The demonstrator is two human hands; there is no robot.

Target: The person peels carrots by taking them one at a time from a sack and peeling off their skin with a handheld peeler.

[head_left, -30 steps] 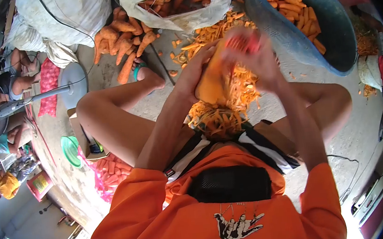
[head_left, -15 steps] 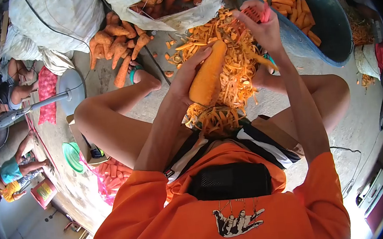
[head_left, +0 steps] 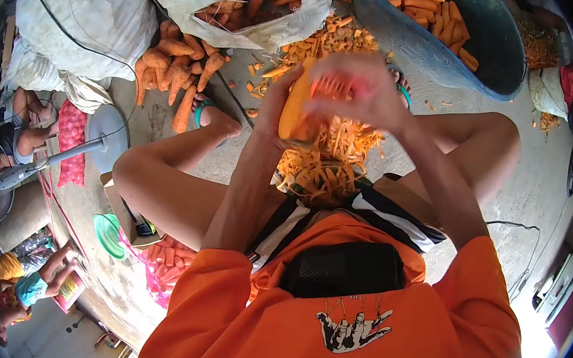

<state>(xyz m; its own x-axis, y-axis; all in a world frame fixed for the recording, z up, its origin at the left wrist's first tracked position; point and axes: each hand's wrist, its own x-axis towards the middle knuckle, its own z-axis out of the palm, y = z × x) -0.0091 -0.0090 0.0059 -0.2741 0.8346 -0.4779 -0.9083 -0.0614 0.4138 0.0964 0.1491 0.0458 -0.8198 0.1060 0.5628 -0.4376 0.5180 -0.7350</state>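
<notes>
A large orange carrot (head_left: 295, 114) lies in my left hand (head_left: 273, 114), whose fingers wrap its far left side. My right hand (head_left: 368, 93), smeared by motion, is closed around a red peeler (head_left: 336, 84) and overlaps the carrot's right side. Whether the blade touches the carrot is too blurred to tell. Beneath both hands is a heap of orange peelings (head_left: 349, 141), spreading from between my feet toward my lap.
Unpeeled carrots (head_left: 175, 61) lie on the floor beside an open white sack (head_left: 178, 9) of carrots. A blue tub (head_left: 494, 24) at the upper right holds peeled carrots (head_left: 422, 7). A standing fan (head_left: 47, 162) and people (head_left: 29, 290) are at the left.
My right hand has come down and left with the peeler, from beside the blue tub onto the carrot. The carrot has shifted slightly left. People at the far left have changed position.
</notes>
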